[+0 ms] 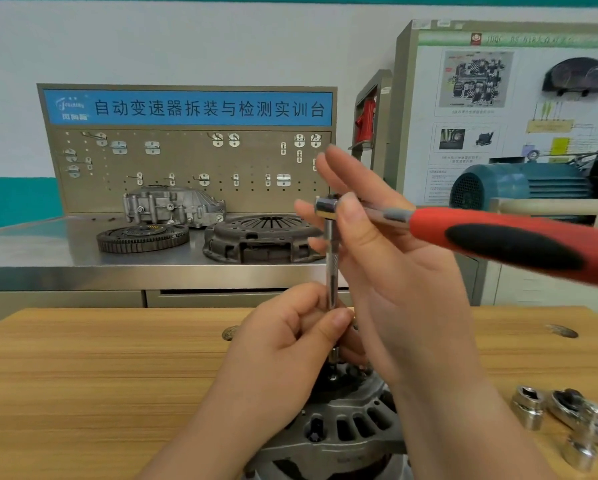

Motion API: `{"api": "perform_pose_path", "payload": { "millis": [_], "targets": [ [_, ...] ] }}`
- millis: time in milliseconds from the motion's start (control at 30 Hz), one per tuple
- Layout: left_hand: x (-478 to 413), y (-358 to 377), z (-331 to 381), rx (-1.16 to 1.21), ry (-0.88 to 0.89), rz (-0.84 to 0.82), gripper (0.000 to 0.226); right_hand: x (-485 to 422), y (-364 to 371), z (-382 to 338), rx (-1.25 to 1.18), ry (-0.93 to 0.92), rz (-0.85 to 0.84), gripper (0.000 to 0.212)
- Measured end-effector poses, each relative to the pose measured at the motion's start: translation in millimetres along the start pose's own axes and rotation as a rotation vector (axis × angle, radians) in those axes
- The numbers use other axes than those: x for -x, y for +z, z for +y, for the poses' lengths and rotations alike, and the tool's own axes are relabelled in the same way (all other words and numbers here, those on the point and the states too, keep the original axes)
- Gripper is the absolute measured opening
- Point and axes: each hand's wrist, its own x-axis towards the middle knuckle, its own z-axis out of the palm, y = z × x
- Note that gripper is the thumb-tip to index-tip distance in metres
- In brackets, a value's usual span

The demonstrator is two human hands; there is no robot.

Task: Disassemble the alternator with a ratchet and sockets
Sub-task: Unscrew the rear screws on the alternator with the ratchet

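Note:
The grey alternator (346, 424) stands on the wooden table (100, 368) at the bottom centre, partly hidden by my arms. A chrome extension bar (331, 268) rises upright from its top. My left hand (290, 344) pinches the lower end of that bar between thumb and fingers. On the bar's top sits the head of a ratchet (498, 237) whose red and black handle points right. My right hand (370, 251) holds the ratchet near its head, thumb on the chrome shank, fingers mostly straight and spread behind it.
A loose socket (529, 408), a second ratchet head (581, 410) and another socket (579, 452) lie at the table's right edge. Behind stands a steel bench (48, 244) with a flywheel (141, 239), clutch cover (263, 239) and gearbox housing (173, 206). A teal motor (519, 188) sits at right.

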Motion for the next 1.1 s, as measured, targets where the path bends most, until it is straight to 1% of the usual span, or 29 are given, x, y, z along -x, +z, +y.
{"api": "perform_pose_path", "payload": {
  "millis": [67, 167, 200, 267, 333, 400, 467, 500, 567, 600, 633, 667, 733, 800, 833, 867, 933, 967, 1033, 1067, 1100],
  "targets": [
    [1, 0, -1, -0.012, -0.003, 0.013, 0.038, -1, 0, -1, -0.096, 0.083, 0.000, 0.025],
    [2, 0, -1, -0.001, -0.014, -0.028, 0.039, -1, -3, 0, -0.168, 0.209, -0.007, 0.041],
    [2, 0, -1, 0.004, -0.002, -0.037, 0.033, -1, -3, 1, -0.150, 0.205, -0.013, 0.040],
    [1, -1, -4, 0.015, 0.006, -0.034, 0.019, -2, -3, 2, -0.054, 0.111, -0.010, 0.027],
    [-1, -1, -8, 0.029, 0.003, -0.021, 0.016, -1, -2, 1, 0.028, 0.002, -0.043, 0.023],
    [-2, 0, -11, 0.019, 0.016, -0.018, 0.015, 0, -1, 1, 0.055, -0.022, -0.106, 0.025],
    [-1, -1, -11, 0.028, 0.029, -0.018, 0.015, 0, -1, 1, -0.030, 0.032, -0.094, 0.025],
    [-1, -1, -10, 0.036, 0.032, -0.021, 0.018, 0, -2, 1, -0.092, 0.089, -0.075, 0.026],
    [1, -1, -8, 0.041, 0.033, -0.043, 0.027, -1, -3, 2, -0.169, 0.210, -0.043, 0.038],
    [1, -1, -8, 0.046, 0.036, -0.058, 0.027, -1, -4, 2, -0.176, 0.245, -0.030, 0.044],
    [1, -2, -7, 0.051, 0.039, -0.070, 0.022, -1, -4, 1, -0.163, 0.250, -0.019, 0.045],
    [1, -1, -7, 0.052, 0.039, -0.075, 0.017, -1, -5, 1, -0.130, 0.223, -0.008, 0.040],
    [0, -1, -8, 0.056, 0.030, -0.058, 0.013, -2, -5, 1, -0.029, 0.097, 0.008, 0.023],
    [-1, 0, -7, 0.059, 0.022, -0.036, 0.012, 0, -2, 0, 0.062, -0.018, -0.033, 0.023],
    [-1, 0, -7, 0.059, 0.020, -0.027, 0.012, 0, -1, 0, 0.066, -0.034, -0.055, 0.026],
    [-1, 0, -7, 0.051, 0.021, -0.022, 0.011, 1, -1, 0, 0.030, -0.016, -0.053, 0.026],
    [0, 0, -6, 0.024, 0.024, -0.013, 0.015, 0, -1, 0, -0.097, 0.086, -0.031, 0.025],
    [1, -1, -5, 0.018, 0.026, -0.015, 0.020, 1, -1, -1, -0.141, 0.147, -0.019, 0.030],
    [2, -1, -2, 0.004, 0.020, -0.026, 0.021, 0, -3, 0, -0.160, 0.235, -0.008, 0.045],
    [2, -1, -1, -0.005, 0.026, -0.031, 0.020, 0, -3, 0, -0.151, 0.248, -0.003, 0.047],
    [2, -1, -1, 0.000, 0.036, -0.033, 0.019, 0, -2, 1, -0.129, 0.232, 0.005, 0.042]
  ]
}}
